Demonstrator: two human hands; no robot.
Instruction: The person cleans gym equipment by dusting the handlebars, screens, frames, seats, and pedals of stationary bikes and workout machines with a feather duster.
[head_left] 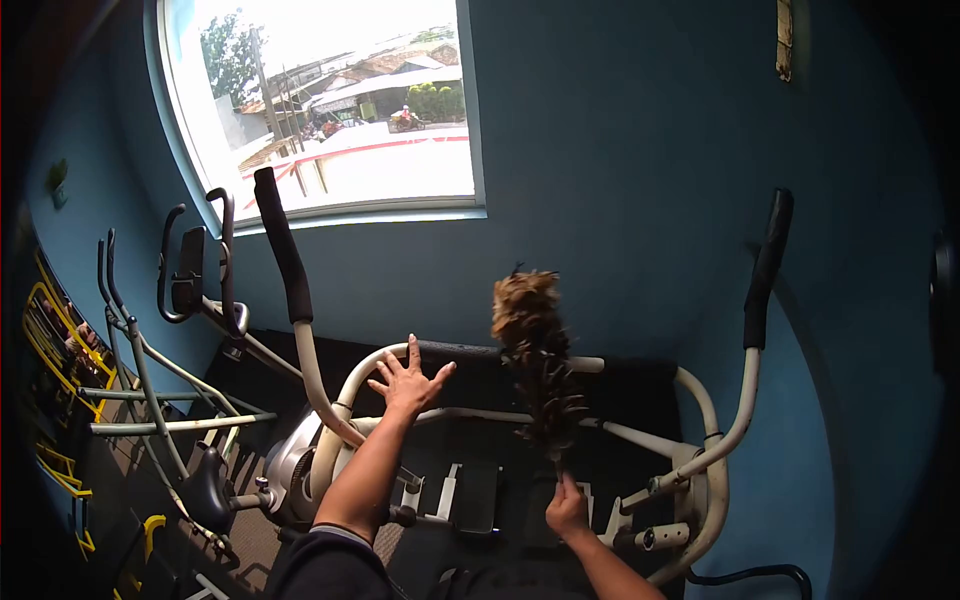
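Note:
My right hand (pixel 567 508) grips the thin handle of a brown feather duster (pixel 538 360), which stands upright in front of the cross trainer's curved handlebar (pixel 480 353). My left hand (pixel 410 380) is raised with its fingers spread, palm facing the handlebar, just short of its left bend; I cannot tell if it touches. The cross trainer (pixel 690 480) has white tubes and two tall arms with black foam grips, one on the left (pixel 283 250) and one on the right (pixel 767 270).
A blue wall (pixel 620 170) stands close behind the machine, with a bright window (pixel 340 110) at upper left. An exercise bike (pixel 190 290) and other gym frames (pixel 150 420) crowd the left side. Dark floor mats lie below.

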